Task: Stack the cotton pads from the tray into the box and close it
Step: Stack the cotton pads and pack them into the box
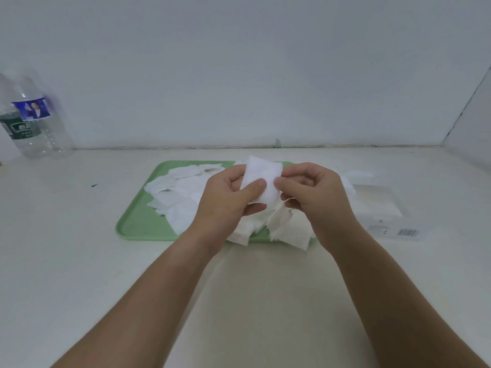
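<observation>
White table (79, 261) across the whole foreground, against a pale wall. Green tray (132, 224) mid-table, littered with loose cotton pads (180, 203), overlapping at all angles, some hanging over the near and right rims. Clear box (385, 205) just beside the tray's right end, barcode label facing forward; cannot tell from here whether open or lidded. Two water bottles (32, 120) far left, well apart from the work.

Left hand (225, 203) above the tray, thumb pressed on the face of a small held stack (261, 176), fingers curled behind it. Right hand (316, 197) pinching the same stack at its right edge, thumb and forefinger closed on it. Stack upright, lifted clear of the heap.

Likely step: squaring the gathered pads before boxing.

- Tap edges flush between both hands first; soft, compressible, prone to fanning.
- Grip lightly to avoid dents or peeled layers.
- Keep the left thumb as the clamp and let the right fingers nudge corners.
- Check the box opening before carrying over.
- Lower flat, not edge-first.
- Much of the heap not yet gathered.
</observation>
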`<state>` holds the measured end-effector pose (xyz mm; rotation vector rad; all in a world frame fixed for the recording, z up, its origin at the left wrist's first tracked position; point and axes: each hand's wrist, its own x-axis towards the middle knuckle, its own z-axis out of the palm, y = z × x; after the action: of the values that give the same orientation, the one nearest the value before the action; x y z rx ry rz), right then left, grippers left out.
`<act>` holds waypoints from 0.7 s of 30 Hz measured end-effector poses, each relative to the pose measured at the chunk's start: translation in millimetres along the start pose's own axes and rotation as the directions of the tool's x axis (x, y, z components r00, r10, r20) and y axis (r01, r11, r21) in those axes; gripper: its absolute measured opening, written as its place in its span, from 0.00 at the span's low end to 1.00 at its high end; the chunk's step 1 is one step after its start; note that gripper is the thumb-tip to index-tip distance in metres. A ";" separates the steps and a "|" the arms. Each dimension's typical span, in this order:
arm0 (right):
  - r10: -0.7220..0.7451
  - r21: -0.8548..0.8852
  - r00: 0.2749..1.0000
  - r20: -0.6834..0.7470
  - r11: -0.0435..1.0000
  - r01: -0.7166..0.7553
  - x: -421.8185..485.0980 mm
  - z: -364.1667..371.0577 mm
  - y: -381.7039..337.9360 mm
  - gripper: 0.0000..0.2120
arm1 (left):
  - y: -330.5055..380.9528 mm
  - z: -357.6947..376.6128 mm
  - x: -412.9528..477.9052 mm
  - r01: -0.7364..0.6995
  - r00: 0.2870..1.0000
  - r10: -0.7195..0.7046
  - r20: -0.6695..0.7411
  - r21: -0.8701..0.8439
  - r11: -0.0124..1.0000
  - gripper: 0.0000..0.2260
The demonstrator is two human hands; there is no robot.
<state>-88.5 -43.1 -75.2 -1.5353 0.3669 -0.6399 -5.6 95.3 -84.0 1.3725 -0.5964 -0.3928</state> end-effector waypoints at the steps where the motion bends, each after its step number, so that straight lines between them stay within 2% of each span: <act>1: -0.035 -0.049 0.999 -0.026 0.998 0.034 0.4 -1.7 -0.3 0.03 | -0.8 -1.0 0.9 -0.004 1.000 0.004 -0.029 0.008 1.000 0.09; 3: -0.112 -0.180 0.991 -0.069 0.979 0.098 1.8 -7.7 -2.3 0.02 | 0.3 -4.4 1.9 0.002 0.995 -0.001 -0.097 0.007 1.000 0.08; 5: -0.168 -0.360 0.985 -0.047 0.923 0.140 3.7 -17.6 -4.2 0.07 | 2.0 -8.6 3.3 0.017 0.989 -0.015 -0.148 0.007 1.000 0.07; 7: -0.140 -0.539 0.989 0.043 0.830 0.141 3.3 -27.5 -6.4 0.10 | 1.9 -11.9 3.9 0.030 0.984 -0.030 -0.175 -0.002 1.000 0.07; 9: -0.061 -0.643 0.991 0.122 0.756 0.125 2.0 -34.9 -8.3 0.10 | 0.9 -13.1 4.6 0.037 0.981 -0.037 -0.190 0.000 0.999 0.07; 15: 0.156 -0.650 0.942 0.298 0.756 0.080 -3.0 -32.4 -10.7 0.17 | -0.3 -9.4 4.4 0.037 0.980 -0.031 -0.194 0.026 0.999 0.07; 18: 0.232 -0.666 0.918 0.321 0.744 0.045 -5.5 -27.4 -11.0 0.14 | -0.5 -8.3 4.8 0.027 0.982 -0.021 -0.188 0.030 0.999 0.08; 21: 0.244 -0.664 0.915 0.320 0.747 0.033 -6.2 -24.7 -11.3 0.11 | -0.4 -8.8 4.9 0.023 0.981 -0.015 -0.192 0.039 0.999 0.08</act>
<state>-109.8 -58.4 -65.8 -2.2567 0.3935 -0.0735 3.7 99.3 -84.3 1.4375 -0.4353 -0.2607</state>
